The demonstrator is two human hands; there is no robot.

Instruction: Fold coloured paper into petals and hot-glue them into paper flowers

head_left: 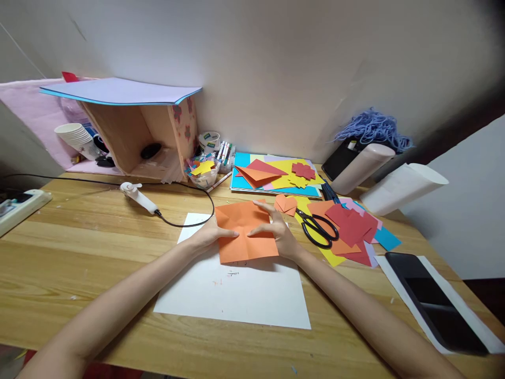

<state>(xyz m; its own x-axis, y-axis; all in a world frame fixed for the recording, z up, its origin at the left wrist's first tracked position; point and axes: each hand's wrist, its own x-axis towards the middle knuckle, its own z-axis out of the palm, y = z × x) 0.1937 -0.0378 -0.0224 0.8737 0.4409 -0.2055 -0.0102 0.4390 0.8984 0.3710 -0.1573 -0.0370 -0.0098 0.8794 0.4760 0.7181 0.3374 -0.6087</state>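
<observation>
An orange paper square [245,243] with fold creases lies on a white sheet [236,289] in the middle of the wooden table [79,247]. My left hand [211,235] holds its left edge, fingers pressed onto the paper. My right hand [278,231] rests on its right side, thumb and fingers pinching a folded flap near the top corner. A small orange folded heart [286,203] lies just beyond my right hand.
Black scissors [317,229] and loose red, orange and yellow paper pieces [353,229] lie to the right. A stack of coloured sheets [276,176] sits at the back. A dark tablet [434,300] lies at the right edge. A corded white tool [138,197], a cardboard box [138,137] and a power strip [19,205] stand on the left.
</observation>
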